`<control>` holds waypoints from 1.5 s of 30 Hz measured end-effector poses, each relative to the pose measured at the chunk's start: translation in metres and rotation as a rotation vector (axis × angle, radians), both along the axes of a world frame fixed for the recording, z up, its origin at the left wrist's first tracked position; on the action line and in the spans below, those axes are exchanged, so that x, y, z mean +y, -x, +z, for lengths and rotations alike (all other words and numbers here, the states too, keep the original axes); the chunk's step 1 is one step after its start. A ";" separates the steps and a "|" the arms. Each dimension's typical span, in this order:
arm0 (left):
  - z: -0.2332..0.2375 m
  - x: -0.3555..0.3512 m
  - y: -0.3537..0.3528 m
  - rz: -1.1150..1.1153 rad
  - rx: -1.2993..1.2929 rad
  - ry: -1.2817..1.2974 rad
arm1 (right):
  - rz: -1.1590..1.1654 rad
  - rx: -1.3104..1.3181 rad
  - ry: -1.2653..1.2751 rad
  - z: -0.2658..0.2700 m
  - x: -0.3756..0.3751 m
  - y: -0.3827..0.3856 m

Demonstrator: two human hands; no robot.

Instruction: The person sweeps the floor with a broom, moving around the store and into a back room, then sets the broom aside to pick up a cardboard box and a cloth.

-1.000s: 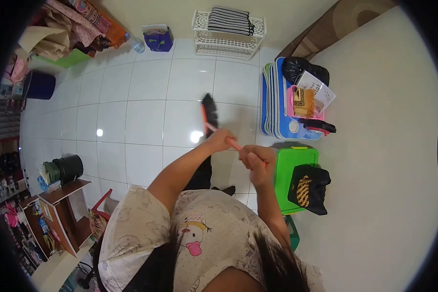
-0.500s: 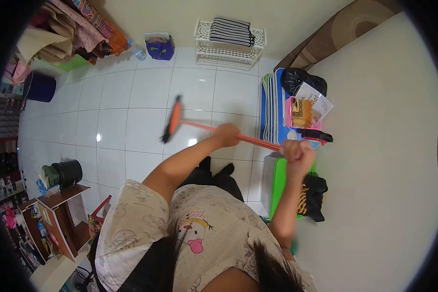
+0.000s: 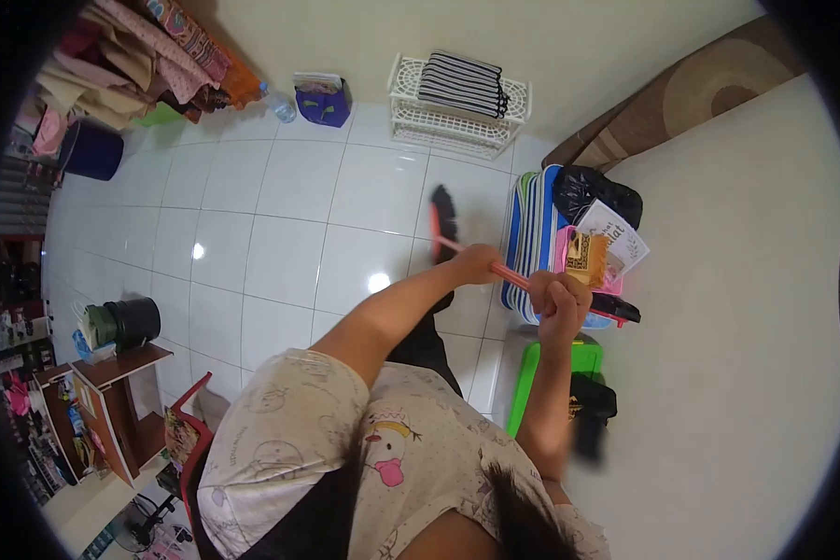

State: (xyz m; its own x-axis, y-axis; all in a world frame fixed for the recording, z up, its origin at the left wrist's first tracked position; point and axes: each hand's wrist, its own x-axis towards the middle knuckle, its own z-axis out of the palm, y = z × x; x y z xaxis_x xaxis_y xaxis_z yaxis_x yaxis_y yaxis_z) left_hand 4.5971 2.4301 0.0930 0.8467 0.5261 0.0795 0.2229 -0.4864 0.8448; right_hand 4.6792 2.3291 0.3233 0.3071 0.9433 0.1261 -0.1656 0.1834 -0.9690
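Observation:
I hold a broom with both hands, its pinkish-red handle (image 3: 511,274) slanting across in front of me. My left hand (image 3: 477,264) is closed around the middle of the handle. Higher up, toward the handle's end, my right hand (image 3: 560,299) is wrapped around it. The broom head (image 3: 445,217), orange with dark bristles, is at the white tiled floor (image 3: 289,252) ahead of my feet and looks slightly blurred. My left forearm and the handle hide part of my legs.
Close on the right stand striped folded mats (image 3: 529,233) with bags and papers, and a green-lidded box (image 3: 527,373). A white rack (image 3: 457,126) and a purple bag (image 3: 323,105) are by the far wall. At left are a brown shelf (image 3: 112,420) and a red chair (image 3: 191,401).
The broom head has swung right, closer to the mats, and the handle looks shorter from here. Both hands stay on the handle; my left hand has moved right. The view has shifted slightly.

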 end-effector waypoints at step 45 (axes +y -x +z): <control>-0.074 0.228 0.231 0.598 0.749 -0.122 | 0.249 0.144 0.221 -0.141 0.248 0.093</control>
State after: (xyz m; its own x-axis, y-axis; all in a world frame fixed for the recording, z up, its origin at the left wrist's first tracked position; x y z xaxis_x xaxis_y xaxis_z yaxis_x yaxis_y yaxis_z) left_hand 4.3660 2.6577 0.0188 0.2945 0.9107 -0.2897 0.9229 -0.1923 0.3336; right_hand 4.5860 2.5773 0.1828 0.0642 0.9911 -0.1168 -0.3163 -0.0908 -0.9443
